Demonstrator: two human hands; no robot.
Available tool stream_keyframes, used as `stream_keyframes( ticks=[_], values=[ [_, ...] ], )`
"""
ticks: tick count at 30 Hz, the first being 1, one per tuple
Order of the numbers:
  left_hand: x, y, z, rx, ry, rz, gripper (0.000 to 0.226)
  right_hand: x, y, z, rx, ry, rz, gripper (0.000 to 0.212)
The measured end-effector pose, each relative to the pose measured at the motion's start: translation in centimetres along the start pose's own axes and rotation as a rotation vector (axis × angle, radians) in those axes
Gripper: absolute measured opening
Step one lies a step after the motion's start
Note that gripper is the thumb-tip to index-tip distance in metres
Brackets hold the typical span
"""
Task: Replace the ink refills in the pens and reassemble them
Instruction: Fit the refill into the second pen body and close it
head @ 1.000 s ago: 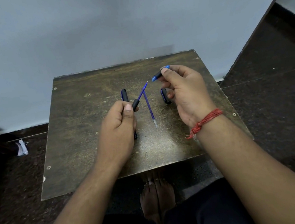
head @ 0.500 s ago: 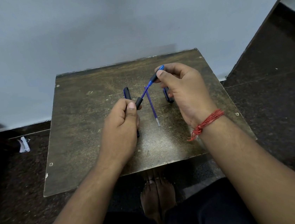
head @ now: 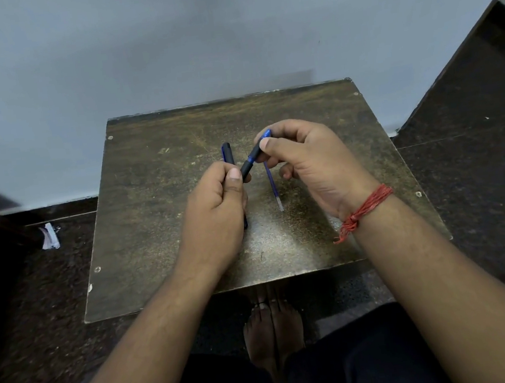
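Observation:
My left hand (head: 216, 214) grips the dark barrel (head: 247, 168) of a pen above the small worn table (head: 155, 234). My right hand (head: 310, 159) pinches the pen's blue-tipped front piece (head: 260, 146), which now meets the barrel, so no refill shows between them. A loose blue refill (head: 272, 186) lies on the table under my right hand, its pale tip toward me. A second dark pen (head: 227, 150) lies on the table behind my left hand, mostly hidden by it.
The table stands against a pale wall, on a dark speckled floor. A scrap of white paper (head: 49, 236) lies on the floor at the left. My bare feet (head: 271, 327) are under the table's near edge.
My right hand has slid the front piece down along the refill until it meets the barrel in my left hand. The exposed refill between the hands is gone from sight.

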State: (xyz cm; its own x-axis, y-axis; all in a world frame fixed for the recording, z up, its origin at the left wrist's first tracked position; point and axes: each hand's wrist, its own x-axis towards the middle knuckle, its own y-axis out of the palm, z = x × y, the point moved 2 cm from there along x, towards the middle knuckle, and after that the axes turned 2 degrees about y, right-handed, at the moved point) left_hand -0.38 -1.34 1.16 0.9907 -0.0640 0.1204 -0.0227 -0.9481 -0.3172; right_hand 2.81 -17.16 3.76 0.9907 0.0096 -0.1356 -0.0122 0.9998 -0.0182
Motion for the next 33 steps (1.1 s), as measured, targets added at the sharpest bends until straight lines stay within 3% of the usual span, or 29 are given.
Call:
stream_keyframes(
  ticks=[9, 13, 18, 21, 26, 33],
  values=[
    [0.0, 0.2, -0.2, 0.029, 0.018, 0.016, 0.029, 0.0, 0.0, -0.3, -0.071, -0.008, -0.044, 0.024],
    [0.1, 0.3, 0.1, -0.003, 0.006, 0.007, 0.029, 0.1, -0.3, -0.5, 0.136, 0.076, -0.028, 0.026],
    [0.1, 0.2, 0.1, 0.002, 0.001, 0.002, 0.029, 0.2, -0.2, -0.8, 0.271, 0.118, 0.130, 0.016],
    [0.0, 0.2, -0.1, 0.011, 0.012, 0.002, 0.028, 0.4, 0.1, -1.1, 0.286, 0.110, 0.087, 0.006],
    [0.0, 0.3, -0.2, 0.010, 0.012, 0.013, 0.027, 0.5, 0.4, -1.6, 0.258, 0.113, 0.011, 0.022],
    [-0.1, 0.2, -0.3, -0.005, 0.004, 0.015, 0.029, 0.5, -0.2, -1.3, 0.392, 0.102, 0.140, 0.016]
  ],
)
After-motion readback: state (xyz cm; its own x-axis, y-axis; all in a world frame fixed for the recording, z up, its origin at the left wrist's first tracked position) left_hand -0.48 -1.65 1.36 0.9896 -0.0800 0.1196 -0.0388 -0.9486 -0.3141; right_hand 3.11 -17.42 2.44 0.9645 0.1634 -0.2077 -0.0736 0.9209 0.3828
